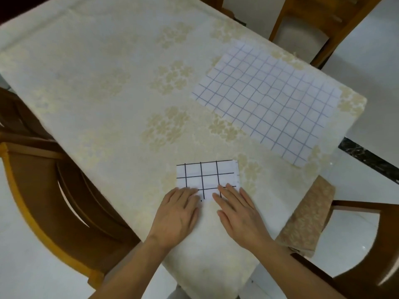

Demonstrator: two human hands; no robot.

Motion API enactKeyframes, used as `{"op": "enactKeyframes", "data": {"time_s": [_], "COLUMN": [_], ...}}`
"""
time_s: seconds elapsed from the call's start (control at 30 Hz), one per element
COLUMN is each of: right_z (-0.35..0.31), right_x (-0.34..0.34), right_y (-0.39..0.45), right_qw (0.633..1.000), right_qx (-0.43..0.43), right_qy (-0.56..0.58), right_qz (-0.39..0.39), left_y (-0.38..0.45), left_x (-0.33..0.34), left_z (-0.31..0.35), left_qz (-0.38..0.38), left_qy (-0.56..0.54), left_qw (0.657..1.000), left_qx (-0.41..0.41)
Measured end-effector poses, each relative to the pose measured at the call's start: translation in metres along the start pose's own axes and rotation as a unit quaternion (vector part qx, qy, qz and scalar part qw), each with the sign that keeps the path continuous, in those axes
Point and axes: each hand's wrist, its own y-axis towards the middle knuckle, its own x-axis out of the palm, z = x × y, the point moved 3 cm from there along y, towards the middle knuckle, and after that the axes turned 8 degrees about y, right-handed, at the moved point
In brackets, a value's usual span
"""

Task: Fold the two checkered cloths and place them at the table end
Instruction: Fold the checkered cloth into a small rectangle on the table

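Note:
A small folded white cloth with black grid lines (207, 175) lies near the table's near end. My left hand (177, 214) lies flat with its fingertips on the cloth's near left corner. My right hand (237, 210) presses flat on its near right part, fingers straight. A larger white cloth with blue grid lines (269, 102) is spread flat toward the table's right corner, apart from both hands.
The table (97, 83) wears a cream floral tablecloth. Wooden chairs stand at the left (43, 190), the far right (313, 24) and the near right (367, 266). A beige cushion (308, 216) sits by the right edge. White floor tiles surround the table.

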Motion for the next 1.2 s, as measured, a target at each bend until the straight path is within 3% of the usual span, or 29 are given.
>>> {"op": "enactKeyframes", "data": {"time_s": [0.2, 0.43, 0.63, 0.93, 1.2], "right_z": [0.006, 0.019, 0.034, 0.046, 0.026], "right_x": [-0.012, 0.008, 0.007, -0.006, 0.012], "right_y": [0.039, 0.085, 0.077, 0.069, 0.081], "right_qw": [0.998, 0.994, 0.987, 0.981, 0.985], "right_qx": [0.01, 0.037, 0.06, 0.126, 0.073], "right_qy": [-0.012, -0.077, -0.098, -0.101, -0.087], "right_qz": [0.053, -0.072, -0.111, -0.109, -0.131], "left_y": [0.036, 0.061, 0.052, 0.034, 0.053], "left_x": [0.008, 0.048, 0.052, 0.034, 0.049], "left_z": [-0.007, -0.011, -0.021, -0.043, -0.015], "left_qz": [0.019, -0.108, -0.121, -0.123, -0.15], "left_qy": [-0.022, 0.025, 0.042, 0.049, 0.049], "left_qw": [0.997, 0.99, 0.988, 0.98, 0.983], "left_qx": [-0.069, -0.087, -0.082, -0.152, -0.092]}}
